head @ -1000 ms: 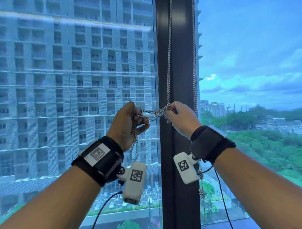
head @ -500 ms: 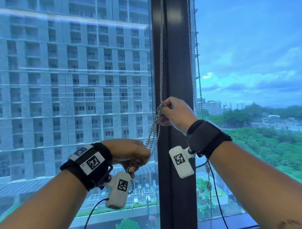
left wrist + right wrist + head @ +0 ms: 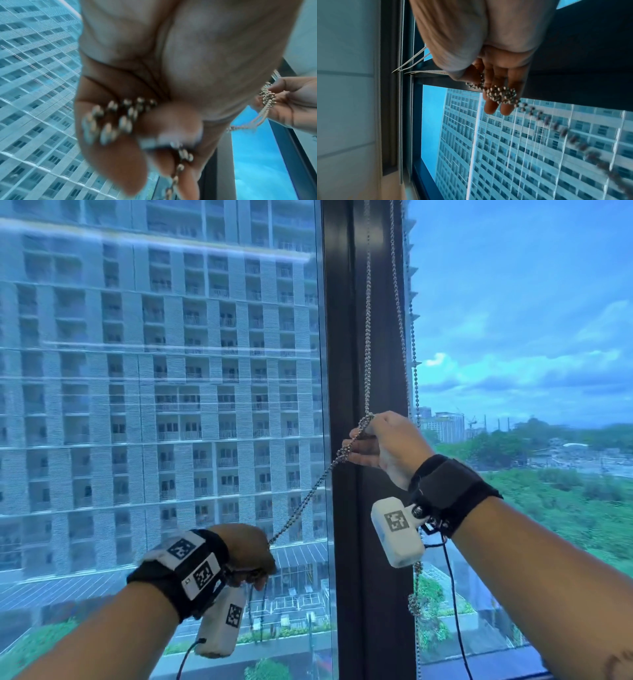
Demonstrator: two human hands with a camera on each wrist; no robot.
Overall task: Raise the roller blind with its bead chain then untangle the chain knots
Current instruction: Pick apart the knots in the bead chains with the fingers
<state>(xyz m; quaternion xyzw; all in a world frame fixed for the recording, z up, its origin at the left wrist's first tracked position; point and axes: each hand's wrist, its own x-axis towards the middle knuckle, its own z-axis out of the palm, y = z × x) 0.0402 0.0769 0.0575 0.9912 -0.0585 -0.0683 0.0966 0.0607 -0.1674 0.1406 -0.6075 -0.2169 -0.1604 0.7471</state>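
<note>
The bead chain hangs along the dark window frame; the right hand pinches its bunched knot there; the left hand, lower, grips a strand stretched taut between both hands.

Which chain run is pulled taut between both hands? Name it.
The slanted bead chain run stretched from the raised right hand down to the left hand; the other runs simply hang vertically along the dark window frame.

Right hand pinches the bead chain by the window frame; left hand grips it lower.
</note>
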